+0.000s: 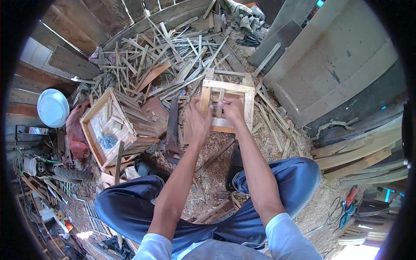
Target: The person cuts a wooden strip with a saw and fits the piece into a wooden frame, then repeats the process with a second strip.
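In front of me stands a small wooden frame (229, 86) made of pale battens nailed at the corners. My left hand (199, 119) is wrapped around its left post. Inside the frame, a thin wooden slat (221, 95) runs lengthwise, and the bent fingers and thumb of my right hand (233, 109) pinch it near its lower end. My fingers partly hide the frame's middle. A handsaw (172, 125) lies just left of my left forearm, handle toward me.
A slatted wooden crate (99, 128) at the left holds offcuts and a small clear bag, likely nails. Loose wood strips (173, 65) pile up beyond the frame. A large panel (333, 56) leans at right, with stacked curved boards (359, 145) below. A power tool (348, 208) lies lower right.
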A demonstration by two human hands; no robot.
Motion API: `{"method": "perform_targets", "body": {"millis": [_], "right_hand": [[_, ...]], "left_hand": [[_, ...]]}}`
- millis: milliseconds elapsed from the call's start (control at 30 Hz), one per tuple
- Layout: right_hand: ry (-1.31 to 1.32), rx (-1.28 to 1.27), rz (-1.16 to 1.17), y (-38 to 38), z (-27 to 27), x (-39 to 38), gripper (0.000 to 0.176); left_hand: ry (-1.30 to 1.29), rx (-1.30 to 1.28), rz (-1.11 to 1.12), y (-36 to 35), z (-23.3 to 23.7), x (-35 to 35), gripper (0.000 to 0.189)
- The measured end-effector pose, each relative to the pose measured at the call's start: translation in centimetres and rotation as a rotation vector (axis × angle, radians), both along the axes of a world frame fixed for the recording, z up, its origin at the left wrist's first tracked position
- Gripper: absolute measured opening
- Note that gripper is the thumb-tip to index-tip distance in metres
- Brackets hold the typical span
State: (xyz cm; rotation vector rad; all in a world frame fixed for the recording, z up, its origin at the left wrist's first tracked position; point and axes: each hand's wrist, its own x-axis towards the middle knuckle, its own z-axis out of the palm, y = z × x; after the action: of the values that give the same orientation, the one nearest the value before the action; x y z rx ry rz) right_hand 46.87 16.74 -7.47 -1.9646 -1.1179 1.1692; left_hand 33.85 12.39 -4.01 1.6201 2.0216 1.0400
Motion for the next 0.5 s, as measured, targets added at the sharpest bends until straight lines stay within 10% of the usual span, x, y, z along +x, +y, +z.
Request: {"method": "perform_targets", "body": {"millis": [267,367,500], "right_hand": [[0.404,-0.114,0.049,-0.3,4.1,-1.2,0.027],[0.035,-0.002,0.096,-0.6,1.5,-2.5,0.029],[0.171,-0.01,0.032,-0.1,-0.7,-2.2,0.032]], "left_hand": [[-0.369,-0.379,-0.11,2.3,-2.3,-1.4,0.055],[-0.462,-0.432,-0.135,2.7,-3.2,-2.1,0.051],[-0.473,-0.401,-0.161,2.6,-5.4,-2.6,0.049]]}}
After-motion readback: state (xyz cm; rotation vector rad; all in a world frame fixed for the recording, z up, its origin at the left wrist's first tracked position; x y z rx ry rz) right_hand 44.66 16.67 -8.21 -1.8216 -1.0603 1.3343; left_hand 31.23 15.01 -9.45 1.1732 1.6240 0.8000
